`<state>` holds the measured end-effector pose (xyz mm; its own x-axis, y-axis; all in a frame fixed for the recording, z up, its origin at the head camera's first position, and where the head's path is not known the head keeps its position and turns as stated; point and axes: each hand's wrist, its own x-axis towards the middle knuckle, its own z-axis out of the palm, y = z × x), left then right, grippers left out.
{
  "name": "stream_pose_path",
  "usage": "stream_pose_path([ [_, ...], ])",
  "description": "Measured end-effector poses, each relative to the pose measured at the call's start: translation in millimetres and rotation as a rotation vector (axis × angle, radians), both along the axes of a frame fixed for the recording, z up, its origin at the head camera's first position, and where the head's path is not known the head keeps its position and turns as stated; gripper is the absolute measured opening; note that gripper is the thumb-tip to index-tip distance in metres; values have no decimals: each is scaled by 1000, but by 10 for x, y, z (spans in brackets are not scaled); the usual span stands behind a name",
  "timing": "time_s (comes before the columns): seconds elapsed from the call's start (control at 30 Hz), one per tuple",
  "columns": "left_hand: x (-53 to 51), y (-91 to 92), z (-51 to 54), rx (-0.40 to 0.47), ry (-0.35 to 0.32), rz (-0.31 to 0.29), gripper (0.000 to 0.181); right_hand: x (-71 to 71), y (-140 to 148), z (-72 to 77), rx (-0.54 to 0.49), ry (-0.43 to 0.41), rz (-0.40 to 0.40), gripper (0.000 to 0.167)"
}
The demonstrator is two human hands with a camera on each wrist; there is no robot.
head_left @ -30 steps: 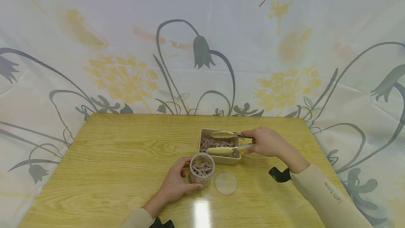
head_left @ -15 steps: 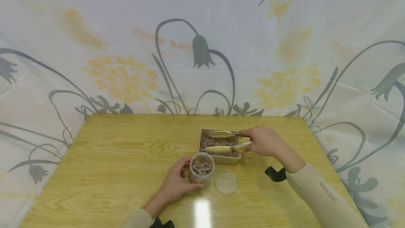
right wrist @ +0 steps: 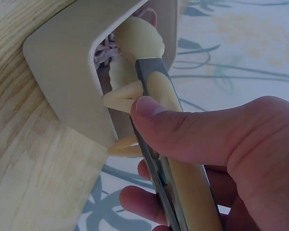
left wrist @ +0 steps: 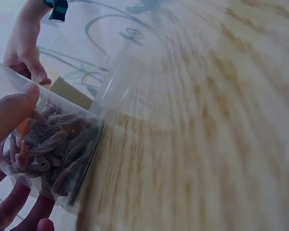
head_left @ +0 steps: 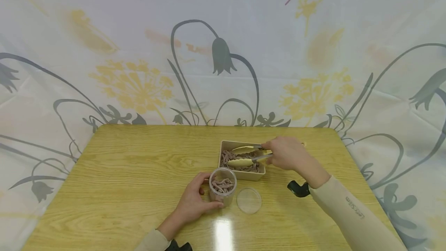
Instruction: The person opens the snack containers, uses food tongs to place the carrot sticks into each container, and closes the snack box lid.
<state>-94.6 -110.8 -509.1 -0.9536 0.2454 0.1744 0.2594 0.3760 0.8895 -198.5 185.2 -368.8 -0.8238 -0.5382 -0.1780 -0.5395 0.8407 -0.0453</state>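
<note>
My left hand [head_left: 193, 200] grips a clear plastic jar [head_left: 223, 198] standing on the table; brownish-purple dried strips [left wrist: 55, 144] fill its lower part. With thumb and fingers, my right hand [head_left: 287, 154] holds tongs [right wrist: 176, 144] that have cream-coloured scalloped heads and metal arms. The tong heads [head_left: 240, 162] are spread apart, down inside a beige rectangular box [head_left: 252, 176] behind and right of the jar. More of the same strips [head_left: 226, 157] lie in the box. In the right wrist view, the box wall hides most of the strips.
A clear round lid [head_left: 249, 200] lies flat on the wooden table [head_left: 146, 165], just right of the jar. Behind the table hangs a flower-patterned cloth [head_left: 223, 61]. A black wrist-worn piece [head_left: 299, 189] shows below the right wrist.
My right hand has moved slightly left, and the tongs have gone lower into the box. The left hand, jar and lid have stayed in place.
</note>
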Motion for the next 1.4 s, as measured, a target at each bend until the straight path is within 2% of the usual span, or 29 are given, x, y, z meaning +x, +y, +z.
stream_pose_path([
  [0.2, 2, 3, -29, 0, 7, 19, 82, -40, 16, -23, 2, 16, 15, 41],
  [0.47, -1, 12, -43, 3, 4, 10, 82, -39, 81, -21, 13, 52, 17, 38],
  [0.7, 4, 24, -21, 1, -4, 9, 81, -63, 86, 12, 4, -25, -4, 51],
  [1.0, 6, -11, -20, -13, 26, 15, 79, -124, -18, 121, -5, -175, -27, 62],
  [1.1, 1, -15, -27, -19, 38, 12, 79, -129, -70, 152, 10, -199, -36, 62],
  [1.2, -3, -11, -28, -19, 36, 8, 79, -130, -104, 140, 28, -172, -31, 56],
  [1.4, -2, 2, -20, -12, 20, 1, 79, -141, -76, 39, 19, -57, -20, 30],
])
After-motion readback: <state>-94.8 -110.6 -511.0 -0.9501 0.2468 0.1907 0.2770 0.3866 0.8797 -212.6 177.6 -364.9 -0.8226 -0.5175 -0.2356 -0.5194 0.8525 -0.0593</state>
